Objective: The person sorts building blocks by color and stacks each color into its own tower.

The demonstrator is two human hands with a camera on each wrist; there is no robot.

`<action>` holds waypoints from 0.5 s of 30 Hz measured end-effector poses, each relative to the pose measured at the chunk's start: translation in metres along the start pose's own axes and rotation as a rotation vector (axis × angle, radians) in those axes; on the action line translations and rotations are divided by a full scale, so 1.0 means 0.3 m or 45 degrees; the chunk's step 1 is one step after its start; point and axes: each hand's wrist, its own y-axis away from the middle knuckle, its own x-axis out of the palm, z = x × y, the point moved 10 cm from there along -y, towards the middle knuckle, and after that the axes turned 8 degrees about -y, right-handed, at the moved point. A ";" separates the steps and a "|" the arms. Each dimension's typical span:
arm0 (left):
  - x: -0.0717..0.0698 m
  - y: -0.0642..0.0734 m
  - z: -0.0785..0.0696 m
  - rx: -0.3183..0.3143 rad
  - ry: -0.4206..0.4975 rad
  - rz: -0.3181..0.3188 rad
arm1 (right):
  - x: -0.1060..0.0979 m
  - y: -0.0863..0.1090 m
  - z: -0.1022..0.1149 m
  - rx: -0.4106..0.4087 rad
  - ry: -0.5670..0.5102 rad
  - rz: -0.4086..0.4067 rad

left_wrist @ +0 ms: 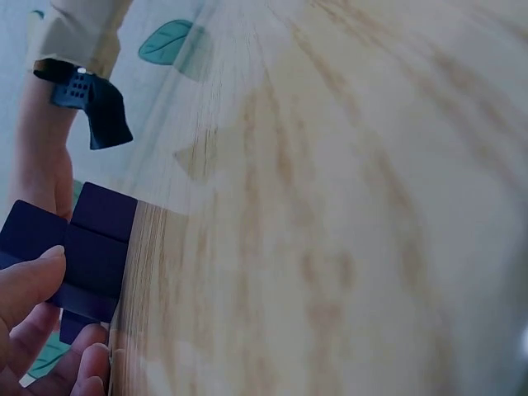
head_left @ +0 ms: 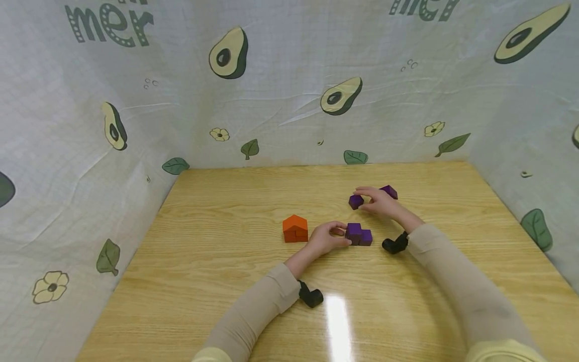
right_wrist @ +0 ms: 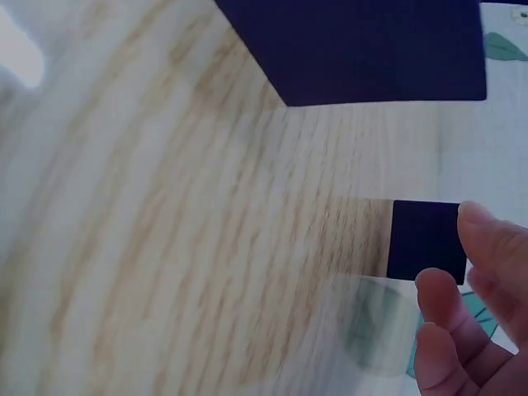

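Note:
In the head view my left hand [head_left: 326,238] holds a group of purple blocks [head_left: 355,234]: a taller stack at left, a lower cube at right. The left wrist view shows the thumb on the face of one purple block [left_wrist: 96,262], with fingers curled below it. Farther back, my right hand [head_left: 380,202] pinches a small purple block [head_left: 356,201] between thumb and fingertips, also seen as a dark square block [right_wrist: 426,241] in the right wrist view. Another purple block [head_left: 389,191] lies behind the right hand, partly hidden by it.
A little house of orange blocks [head_left: 295,229] stands left of the left hand. Black wrist cameras [head_left: 311,295] hang from both sleeves above the wooden table [head_left: 217,281]. Cloth printed with avocados [head_left: 228,54] hangs at the back and sides.

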 end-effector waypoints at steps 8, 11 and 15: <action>0.001 0.003 -0.002 -0.007 -0.005 0.005 | 0.008 -0.019 -0.005 -0.007 0.017 -0.008; 0.000 0.005 -0.005 -0.004 -0.009 0.004 | 0.007 -0.024 -0.018 0.020 0.025 -0.015; -0.001 0.003 -0.005 -0.004 -0.008 0.002 | 0.007 -0.027 -0.030 0.042 0.034 -0.015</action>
